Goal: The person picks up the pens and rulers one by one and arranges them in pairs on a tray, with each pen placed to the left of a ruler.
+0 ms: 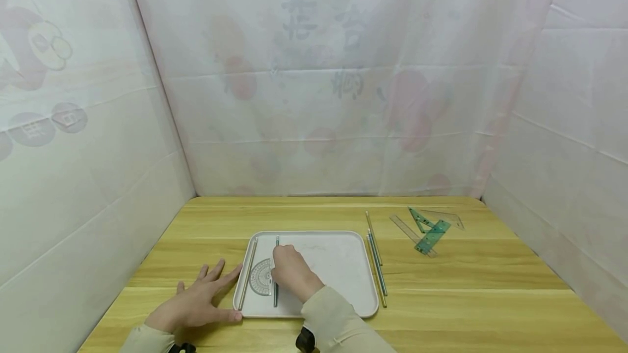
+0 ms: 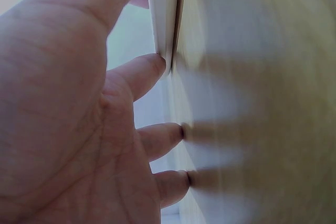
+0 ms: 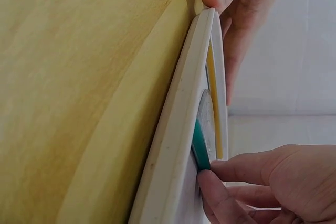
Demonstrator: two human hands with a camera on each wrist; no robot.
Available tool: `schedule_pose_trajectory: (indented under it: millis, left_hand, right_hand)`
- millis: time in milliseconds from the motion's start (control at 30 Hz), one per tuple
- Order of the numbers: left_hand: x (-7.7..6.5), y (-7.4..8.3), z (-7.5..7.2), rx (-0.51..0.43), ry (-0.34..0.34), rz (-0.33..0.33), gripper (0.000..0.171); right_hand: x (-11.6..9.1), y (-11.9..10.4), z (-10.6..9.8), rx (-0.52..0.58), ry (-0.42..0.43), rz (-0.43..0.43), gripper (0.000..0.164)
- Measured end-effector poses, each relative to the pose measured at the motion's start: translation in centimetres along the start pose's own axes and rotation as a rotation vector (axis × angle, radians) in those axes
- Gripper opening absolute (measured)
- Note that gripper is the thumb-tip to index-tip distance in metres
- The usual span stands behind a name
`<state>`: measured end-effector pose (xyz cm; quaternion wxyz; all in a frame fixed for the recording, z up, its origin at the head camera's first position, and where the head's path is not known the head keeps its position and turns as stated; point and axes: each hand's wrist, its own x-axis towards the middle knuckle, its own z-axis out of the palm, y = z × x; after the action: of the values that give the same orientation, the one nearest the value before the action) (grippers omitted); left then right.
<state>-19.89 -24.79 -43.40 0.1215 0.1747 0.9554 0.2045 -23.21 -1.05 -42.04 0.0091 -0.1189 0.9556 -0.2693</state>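
Observation:
A white tray [image 1: 338, 271] lies on the wooden table. My left hand [image 1: 196, 303], fingers spread, touches the tray's left side; its thumb is at the near left corner and other fingertips rest on the tabletop. Over the tray, my right hand [image 1: 294, 272] pinches a green pencil [image 3: 200, 145] between thumb and fingers, as the right wrist view shows. That pencil runs lengthwise on the tray, its middle partly hidden by the hand. Left of it is a clear protractor [image 1: 260, 278], with its straight edge towards the pencil. A yellow pencil [image 1: 248, 274] lies along the tray's left rim.
Several pencils [image 1: 378, 266] lie beside the tray's right edge. Farther right, a green ruler [image 1: 433, 236], a green set square [image 1: 418, 219], a clear ruler [image 1: 404, 227] and a clear set square [image 1: 453, 218] overlap. White cloth walls [image 1: 319, 168] enclose the table's back and sides.

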Motion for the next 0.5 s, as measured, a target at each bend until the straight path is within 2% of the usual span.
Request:
schedule_pose_trajectory:
  millis: [167, 333, 500]
  left_hand:
    - [0.0, 0.0, 0.0, 0.004, -0.003, -0.001, 0.107]
    - [-0.1, 0.1, -0.1, 0.008, -0.002, 0.004, 0.106]
    - [-0.1, 0.2, -0.1, 0.012, -0.002, 0.006, 0.106]
  right_hand:
    - [-0.4, -0.3, -0.2, 0.044, -0.006, 0.011, 0.008]
    - [0.1, 0.1, 0.2, 0.063, -0.015, 0.004, 0.010]
    - [2.3, 2.5, 2.9, 0.024, -0.003, -0.017, 0.013]
